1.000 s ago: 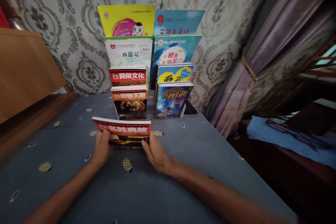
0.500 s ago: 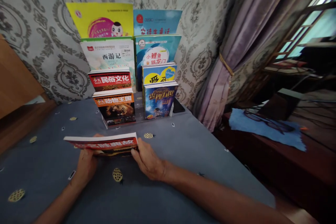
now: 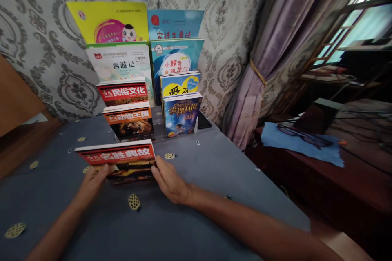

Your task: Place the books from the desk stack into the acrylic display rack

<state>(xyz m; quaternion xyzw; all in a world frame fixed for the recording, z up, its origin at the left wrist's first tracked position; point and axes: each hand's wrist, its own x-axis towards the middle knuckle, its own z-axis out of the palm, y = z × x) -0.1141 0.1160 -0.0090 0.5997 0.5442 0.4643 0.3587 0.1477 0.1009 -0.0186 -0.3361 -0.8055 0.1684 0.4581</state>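
Observation:
Between my two hands is a book point(image 3: 131, 165) with a red title band and a dark, golden landscape cover, tilted so its front faces me. My left hand point(image 3: 94, 175) grips its lower left part, thumb on the cover. At the right edge, my right hand point(image 3: 171, 179) pinches it with the thumb in front. Just behind stands a book with a lion cover point(image 3: 131, 126), and behind that a red-banded book point(image 3: 122, 93). To their right, a blue book with gold lettering point(image 3: 181, 116) stands before a yellow-and-blue book point(image 3: 180, 84).
Taller books rise at the back: a white one point(image 3: 122, 63), a yellow-green one point(image 3: 107, 16) and two blue ones. A dark phone-like object point(image 3: 204, 121) lies beside the right row. Glasses point(image 3: 303, 136) rest on a blue cloth point(image 3: 272, 138) at the right.
The held book has tipped up, so more of its cover shows, and its top edge is higher. My left thumb now lies on the front. The view has shifted slightly right.

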